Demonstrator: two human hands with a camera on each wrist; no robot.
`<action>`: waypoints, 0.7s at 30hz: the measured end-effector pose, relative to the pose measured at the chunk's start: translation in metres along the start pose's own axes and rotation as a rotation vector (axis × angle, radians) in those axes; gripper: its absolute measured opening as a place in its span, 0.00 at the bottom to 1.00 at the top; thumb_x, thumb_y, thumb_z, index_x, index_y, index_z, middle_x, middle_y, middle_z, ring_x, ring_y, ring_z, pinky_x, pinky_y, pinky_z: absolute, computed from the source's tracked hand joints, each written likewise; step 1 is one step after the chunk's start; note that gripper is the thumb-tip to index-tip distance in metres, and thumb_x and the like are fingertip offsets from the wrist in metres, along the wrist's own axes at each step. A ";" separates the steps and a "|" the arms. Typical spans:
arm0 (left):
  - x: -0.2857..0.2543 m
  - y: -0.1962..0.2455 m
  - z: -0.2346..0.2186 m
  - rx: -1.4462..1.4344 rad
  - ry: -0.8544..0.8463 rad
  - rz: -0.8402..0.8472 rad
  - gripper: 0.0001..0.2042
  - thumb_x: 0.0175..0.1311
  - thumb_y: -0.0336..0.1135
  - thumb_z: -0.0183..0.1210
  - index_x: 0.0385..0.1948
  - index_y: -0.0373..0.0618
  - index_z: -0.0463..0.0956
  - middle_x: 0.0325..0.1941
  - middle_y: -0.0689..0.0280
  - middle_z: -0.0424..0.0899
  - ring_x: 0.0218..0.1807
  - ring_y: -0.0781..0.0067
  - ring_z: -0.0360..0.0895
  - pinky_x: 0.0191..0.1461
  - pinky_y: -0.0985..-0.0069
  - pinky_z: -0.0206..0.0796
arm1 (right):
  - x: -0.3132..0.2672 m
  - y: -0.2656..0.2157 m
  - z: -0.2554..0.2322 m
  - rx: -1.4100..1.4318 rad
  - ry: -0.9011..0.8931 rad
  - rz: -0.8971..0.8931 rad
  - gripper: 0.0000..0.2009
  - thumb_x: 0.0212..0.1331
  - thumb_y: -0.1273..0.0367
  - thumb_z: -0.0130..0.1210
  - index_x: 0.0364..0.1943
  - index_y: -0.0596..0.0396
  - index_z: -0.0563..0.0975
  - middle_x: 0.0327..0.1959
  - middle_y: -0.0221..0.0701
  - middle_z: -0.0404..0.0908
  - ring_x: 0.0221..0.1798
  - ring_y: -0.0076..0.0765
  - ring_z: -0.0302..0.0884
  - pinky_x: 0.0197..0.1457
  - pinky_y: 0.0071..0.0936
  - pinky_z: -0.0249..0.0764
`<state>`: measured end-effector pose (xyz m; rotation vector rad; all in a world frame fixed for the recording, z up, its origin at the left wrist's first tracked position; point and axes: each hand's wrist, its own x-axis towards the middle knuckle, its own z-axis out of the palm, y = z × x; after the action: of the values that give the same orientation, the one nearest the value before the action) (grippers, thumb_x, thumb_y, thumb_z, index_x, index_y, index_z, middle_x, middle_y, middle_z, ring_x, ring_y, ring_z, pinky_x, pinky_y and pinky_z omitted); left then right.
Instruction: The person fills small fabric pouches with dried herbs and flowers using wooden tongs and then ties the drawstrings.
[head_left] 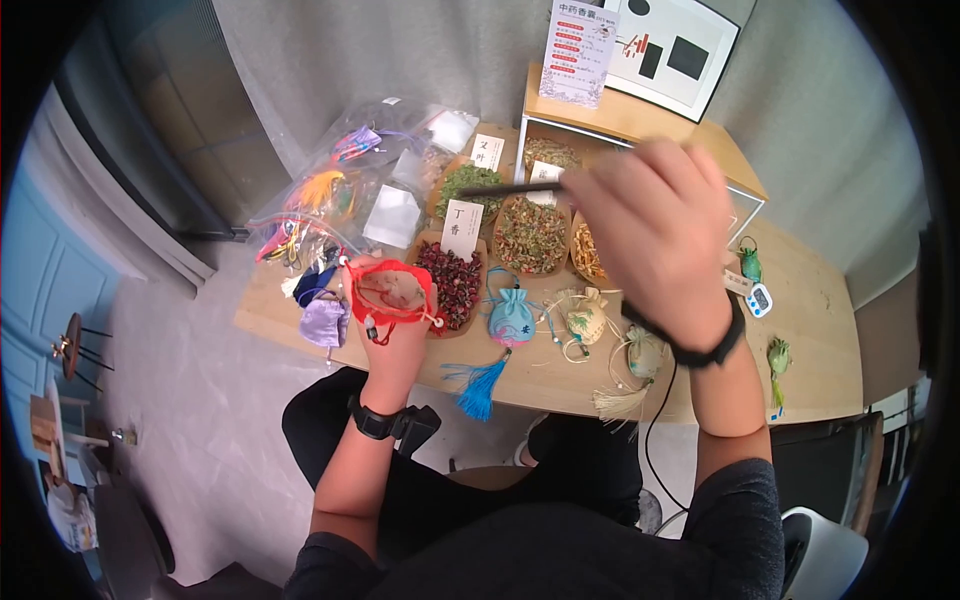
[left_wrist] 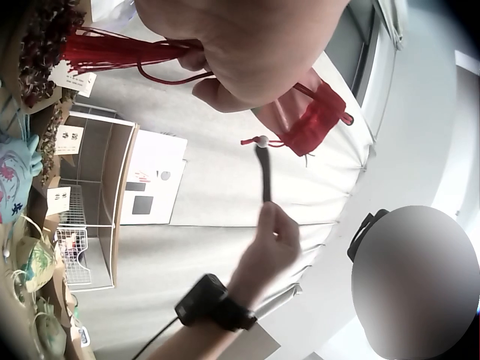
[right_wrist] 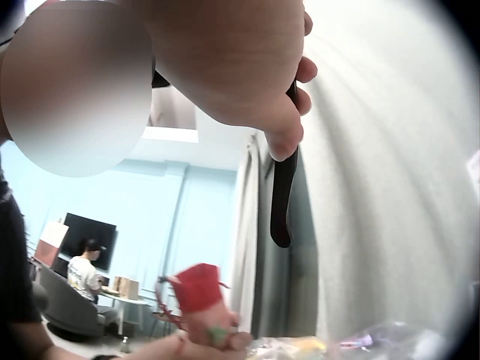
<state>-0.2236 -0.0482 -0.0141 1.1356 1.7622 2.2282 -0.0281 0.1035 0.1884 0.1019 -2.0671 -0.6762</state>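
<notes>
My left hand (head_left: 397, 352) grips a red drawstring pouch (head_left: 412, 308) from below, its mouth spread wide and facing up. In the left wrist view a red tassel (left_wrist: 112, 51) and cord hang from that hand. My right hand (head_left: 662, 235) is raised above the table and pinches a slim dark spoon (head_left: 515, 188). The spoon's rounded, slightly curved end shows in the right wrist view. It points left, over the trays of dried herbs. Dark red dried buds (head_left: 452, 285) fill the tray beside the pouch, and green leaves (head_left: 468, 190) fill the one behind.
Finished-looking pouches, a blue one (head_left: 511, 315) and a cream one (head_left: 586, 318), lie along the front edge. A plastic bag (head_left: 335, 185) of tassels and cords covers the left. A wooden shelf (head_left: 640, 125) with a sign stands behind. A small timer (head_left: 760, 300) lies right.
</notes>
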 end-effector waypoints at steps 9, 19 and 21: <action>0.010 0.035 0.002 -0.173 0.117 -0.248 0.16 0.57 0.14 0.63 0.43 0.44 0.73 0.40 0.72 0.75 0.40 0.79 0.73 0.50 0.77 0.68 | -0.057 0.034 0.199 -0.126 -0.292 0.061 0.01 0.48 0.71 0.59 0.25 0.48 0.81 0.31 0.26 0.78 0.40 0.33 0.77 0.44 0.31 0.72; 0.057 0.044 -0.023 -0.362 0.037 -0.386 0.24 0.61 0.18 0.58 0.59 0.45 0.67 0.44 0.69 0.73 0.29 0.86 0.65 0.28 0.85 0.56 | -0.044 0.028 0.092 -0.022 -0.176 0.389 0.06 0.51 0.68 0.68 0.26 0.52 0.82 0.31 0.30 0.78 0.39 0.40 0.77 0.43 0.37 0.72; 0.088 0.039 -0.026 -0.296 -0.041 -0.385 0.22 0.64 0.23 0.59 0.59 0.44 0.67 0.36 0.71 0.73 0.24 0.86 0.64 0.24 0.84 0.54 | -0.049 0.022 0.058 0.019 -0.149 0.449 0.07 0.50 0.68 0.69 0.26 0.53 0.82 0.31 0.30 0.78 0.39 0.40 0.77 0.42 0.38 0.72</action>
<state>-0.2880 -0.0391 0.0614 0.7073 1.4247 2.1162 -0.0427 0.1623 0.1379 -0.4025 -2.1362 -0.3940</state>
